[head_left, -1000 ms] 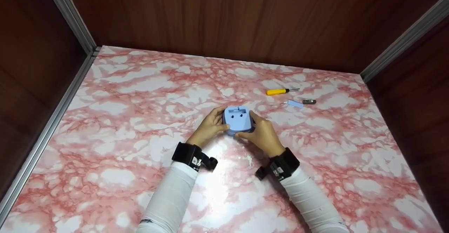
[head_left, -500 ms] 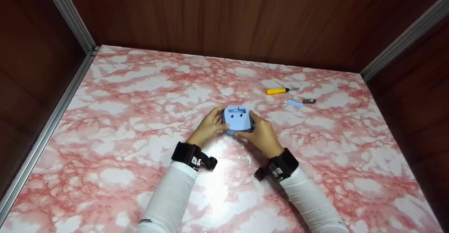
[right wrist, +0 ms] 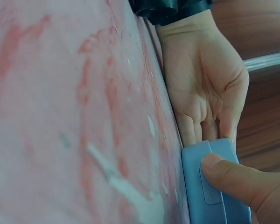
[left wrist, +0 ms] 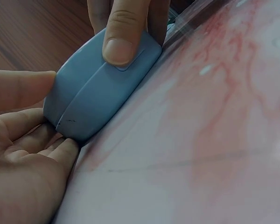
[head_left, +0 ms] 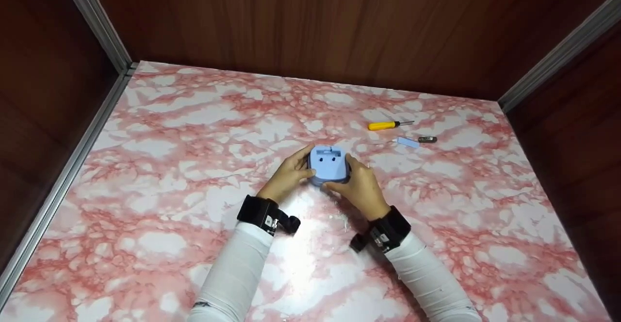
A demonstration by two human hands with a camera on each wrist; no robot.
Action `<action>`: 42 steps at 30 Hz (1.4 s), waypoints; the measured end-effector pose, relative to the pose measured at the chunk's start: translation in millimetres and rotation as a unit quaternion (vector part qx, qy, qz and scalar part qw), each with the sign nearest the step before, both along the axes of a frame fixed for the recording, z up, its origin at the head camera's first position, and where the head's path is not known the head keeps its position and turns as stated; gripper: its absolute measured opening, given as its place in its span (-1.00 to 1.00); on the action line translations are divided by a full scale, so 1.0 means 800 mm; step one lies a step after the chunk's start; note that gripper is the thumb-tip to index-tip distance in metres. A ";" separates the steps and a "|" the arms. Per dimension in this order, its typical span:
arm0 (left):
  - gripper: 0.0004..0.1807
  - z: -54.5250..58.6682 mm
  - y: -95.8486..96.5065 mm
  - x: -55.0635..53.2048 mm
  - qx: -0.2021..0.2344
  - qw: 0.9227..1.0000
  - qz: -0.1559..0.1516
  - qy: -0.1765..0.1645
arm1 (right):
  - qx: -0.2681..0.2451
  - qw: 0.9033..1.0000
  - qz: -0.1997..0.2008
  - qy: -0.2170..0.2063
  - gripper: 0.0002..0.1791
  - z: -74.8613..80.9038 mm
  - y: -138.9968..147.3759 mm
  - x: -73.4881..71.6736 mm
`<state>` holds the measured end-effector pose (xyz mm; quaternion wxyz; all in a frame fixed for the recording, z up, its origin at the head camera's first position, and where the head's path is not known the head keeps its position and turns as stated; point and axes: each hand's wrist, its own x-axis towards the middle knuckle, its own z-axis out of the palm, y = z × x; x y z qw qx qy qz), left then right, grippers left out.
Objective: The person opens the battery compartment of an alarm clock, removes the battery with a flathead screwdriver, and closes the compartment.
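Note:
A light-blue, rounded-square plastic device point(head_left: 330, 169) lies at mid-table, its face up with an open slot near the far edge and two dark holes below. My left hand point(head_left: 287, 174) grips its left side, thumb on the near left corner and fingers round the side. My right hand point(head_left: 361, 186) holds the right side. In the right wrist view the right thumb point(right wrist: 238, 179) presses a small rectangular panel on the device's edge point(right wrist: 219, 149). The left wrist view shows the seam running round the device's side point(left wrist: 84, 93), with the left fingers point(left wrist: 32, 135) low against it.
A yellow-handled screwdriver point(head_left: 383, 125) lies back right of the device. Closer in are a small light-blue strip point(head_left: 408, 142) and a small dark oblong piece point(head_left: 427, 139). Dark wood panels point(head_left: 310, 26) with metal rails wall the marbled table point(head_left: 194, 118) at the back and sides.
Both hands keep their hold on the device, which stays in place. My right wrist and thumb have shifted slightly to the left.

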<state>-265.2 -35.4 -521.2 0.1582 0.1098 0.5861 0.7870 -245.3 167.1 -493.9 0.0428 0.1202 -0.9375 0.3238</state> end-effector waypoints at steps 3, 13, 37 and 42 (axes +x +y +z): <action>-0.16 0.000 -0.001 -0.001 -0.006 1.000 0.002 0.004 | -0.005 1.000 0.005 0.001 0.01 -0.001 0.000 -0.001; -0.16 0.001 -0.001 -0.001 -0.007 1.000 0.007 -0.001 | -0.074 0.997 0.027 0.001 -0.11 -0.002 0.016 -0.009; -0.16 0.002 -0.001 0.000 0.007 0.999 0.023 -0.038 | -0.031 0.997 0.009 0.069 -0.63 0.007 0.123 -0.100; -0.15 0.003 0.002 0.001 0.010 0.999 0.023 -0.042 | 0.037 0.996 -0.010 0.081 -0.57 0.008 0.140 -0.115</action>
